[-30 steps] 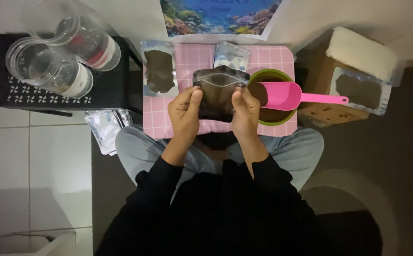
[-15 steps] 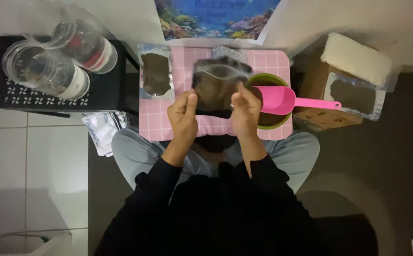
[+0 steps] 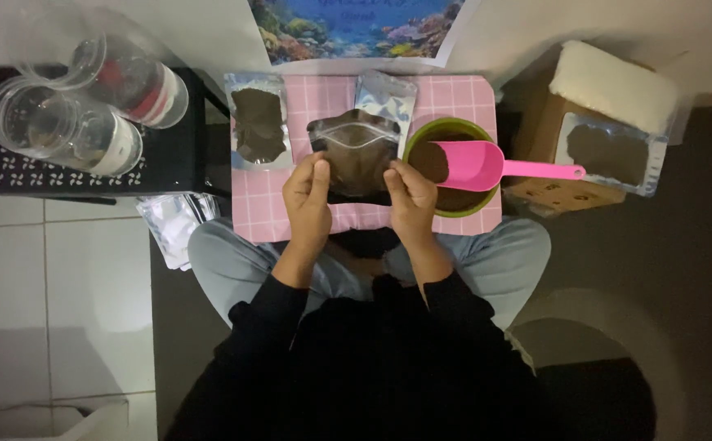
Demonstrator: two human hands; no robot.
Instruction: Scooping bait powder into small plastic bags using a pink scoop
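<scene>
1. While both hands grip it from either side, the clear pouch [image 3: 354, 151] of dark brown powder is held upright over the middle of the pink checked surface [image 3: 323, 224], its top edge bowed and wavy.
2. Left hand [image 3: 308, 196] pinches the pouch's left edge, fingers closed on the plastic, thumb on the near side.
3. Right hand [image 3: 410, 196] does the same on the right edge, fingers closed on the pouch.
4. Just beside the right hand sits a green bowl [image 3: 473, 206] with dark powder in it, and a pink scoop [image 3: 486, 166] lies across its rim, handle pointing right.
5. Behind the held pouch, a silver pouch [image 3: 388, 96] lies flat on the pink surface; to its left lies a filled pouch [image 3: 257, 122] with a clear window showing brown powder.
6. Further out on the right, a cardboard box [image 3: 548, 189] carries another filled pouch [image 3: 611, 153] and a white padded block [image 3: 613, 86].
7. On the left, a black crate [image 3: 168, 159] holds clear plastic jars [image 3: 70, 122] lying on their sides.
8. Down by the person's left knee, a stack of empty silver pouches [image 3: 172, 224] lies on the floor.
9. At the top edge, a coral-reef picture [image 3: 356, 28] lies at the far end of the pink surface.
</scene>
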